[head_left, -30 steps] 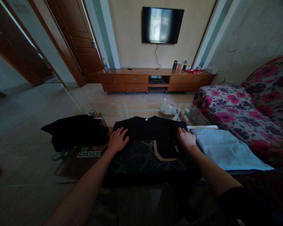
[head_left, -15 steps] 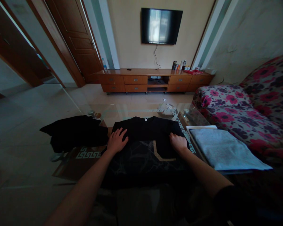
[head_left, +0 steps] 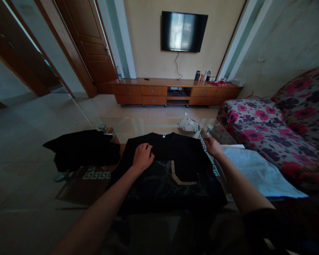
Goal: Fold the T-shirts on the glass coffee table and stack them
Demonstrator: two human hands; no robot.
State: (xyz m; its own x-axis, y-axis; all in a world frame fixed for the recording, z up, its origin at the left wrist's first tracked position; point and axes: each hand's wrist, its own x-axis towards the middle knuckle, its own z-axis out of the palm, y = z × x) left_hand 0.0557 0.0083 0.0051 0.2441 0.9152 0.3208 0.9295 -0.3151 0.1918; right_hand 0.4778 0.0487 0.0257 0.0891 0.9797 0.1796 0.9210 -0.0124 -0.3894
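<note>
A black T-shirt (head_left: 172, 166) with a pale angular print lies flat on a glass table (head_left: 138, 125), collar away from me. My left hand (head_left: 143, 156) rests on the shirt's upper left part, fingers curled and bunching the cloth. My right hand (head_left: 212, 146) is at the shirt's right shoulder edge, fingers closed as if pinching the fabric there.
A crumpled black garment (head_left: 82, 148) lies on the table to the left. A folded light-grey cloth (head_left: 257, 171) lies to the right, beside a floral sofa (head_left: 279, 120). Small items (head_left: 188, 124) sit at the table's far edge. A wooden TV cabinet (head_left: 175, 91) stands beyond.
My left hand has slid right on the shirt and curled its fingers. My right hand has moved outward and up to the shirt's right shoulder edge.
</note>
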